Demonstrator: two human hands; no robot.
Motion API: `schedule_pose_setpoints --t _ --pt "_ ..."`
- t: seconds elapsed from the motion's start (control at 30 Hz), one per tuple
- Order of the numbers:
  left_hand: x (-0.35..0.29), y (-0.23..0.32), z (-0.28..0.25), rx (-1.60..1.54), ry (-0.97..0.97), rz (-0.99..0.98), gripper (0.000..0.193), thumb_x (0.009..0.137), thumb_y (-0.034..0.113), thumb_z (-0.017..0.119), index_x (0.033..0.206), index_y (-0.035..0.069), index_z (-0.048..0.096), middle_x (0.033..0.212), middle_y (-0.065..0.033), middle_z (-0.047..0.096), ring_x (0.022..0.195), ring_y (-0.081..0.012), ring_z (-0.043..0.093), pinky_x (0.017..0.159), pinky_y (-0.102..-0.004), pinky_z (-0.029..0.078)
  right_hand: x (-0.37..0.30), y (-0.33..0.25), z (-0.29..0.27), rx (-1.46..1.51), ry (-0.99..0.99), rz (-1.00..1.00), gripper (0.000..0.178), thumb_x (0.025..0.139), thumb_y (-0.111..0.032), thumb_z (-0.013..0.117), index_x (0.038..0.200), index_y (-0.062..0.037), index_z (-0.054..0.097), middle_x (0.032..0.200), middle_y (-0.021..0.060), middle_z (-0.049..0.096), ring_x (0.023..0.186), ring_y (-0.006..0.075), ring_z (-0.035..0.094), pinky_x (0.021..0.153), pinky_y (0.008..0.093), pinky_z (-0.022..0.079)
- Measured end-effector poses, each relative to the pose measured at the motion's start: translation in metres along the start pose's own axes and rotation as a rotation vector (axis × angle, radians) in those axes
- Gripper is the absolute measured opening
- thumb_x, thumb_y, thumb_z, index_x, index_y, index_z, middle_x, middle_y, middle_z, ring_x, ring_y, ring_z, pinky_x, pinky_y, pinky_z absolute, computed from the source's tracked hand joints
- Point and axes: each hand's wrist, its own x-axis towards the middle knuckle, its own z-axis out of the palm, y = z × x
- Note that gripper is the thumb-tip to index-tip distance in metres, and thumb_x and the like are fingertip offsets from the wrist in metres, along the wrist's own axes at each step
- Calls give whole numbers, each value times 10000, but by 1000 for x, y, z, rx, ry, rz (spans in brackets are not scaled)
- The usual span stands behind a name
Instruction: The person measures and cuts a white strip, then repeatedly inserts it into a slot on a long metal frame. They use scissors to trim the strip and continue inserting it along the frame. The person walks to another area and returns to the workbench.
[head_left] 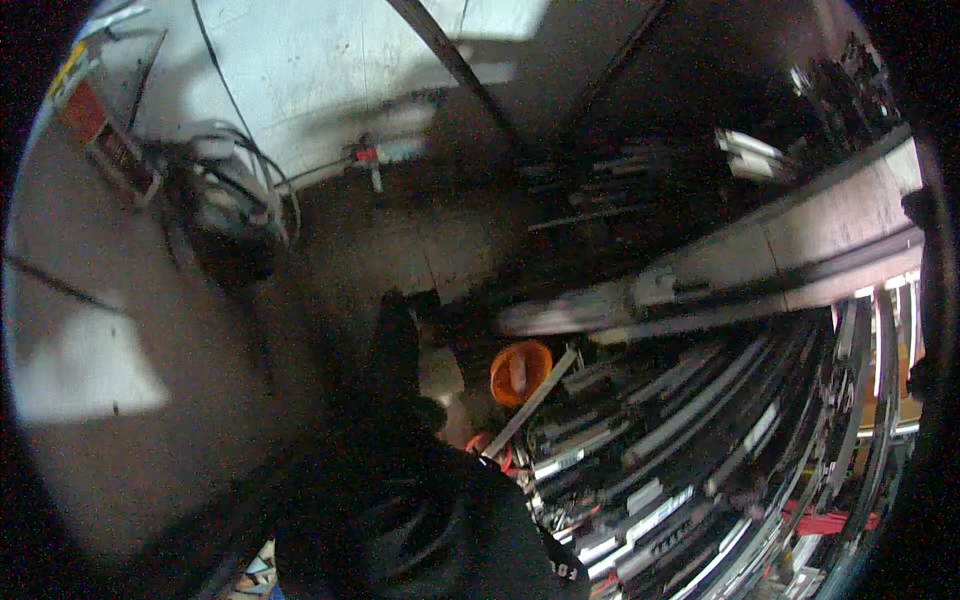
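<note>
Dark clothing [400, 510] fills the lower middle of the head view. Neither of my hands can be made out, and deep shadow and motion blur cover the area in front of the clothing. Just beyond it, to the right, sits a round orange bucket [521, 373] with something pale inside. Beside the bucket a flat, light-coloured bar [530, 405] slants upward to the right. Its lower end lies by a red curved object [490, 450] whose kind I cannot tell.
Long metal bars or profiles [660, 430] lie stacked across the right. A pale beam [740, 250] runs above them. Coiled cables or hoses [235, 200] hang at upper left, near a red and yellow object [85, 110]. Red cloth-like material [830, 520] lies at lower right.
</note>
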Motion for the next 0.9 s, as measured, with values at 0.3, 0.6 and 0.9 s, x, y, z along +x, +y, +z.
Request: schedule_pose_setpoints --t 0.3,0.6,0.9 --pt "16 100 -227 -171 2 193 782 847 480 626 1416 22 348 1446 -183 376 1329 -314 358 1103 -457 255 160 -196 57 7 327 -276 602 954 -351 493 1461 -89 301 1496 162 315 1333 308 378 1067 458 324" --pt "-34 -30 -269 165 686 239 756 884 479 588 1433 23 337 1506 -183 293 1404 -295 255 1145 -449 181 271 -463 157 -1097 363 -537 776 840 -345 673 1467 -121 275 1498 195 280 1334 365 343 1078 497 281" --pt "-64 -87 -205 -240 663 -493 761 855 472 611 1422 48 331 1460 -213 314 1366 -330 275 1117 -476 210 404 -496 71 -765 194 -572 366 923 -296 533 1130 -10 629 930 191 694 850 290 674 749 403 517"
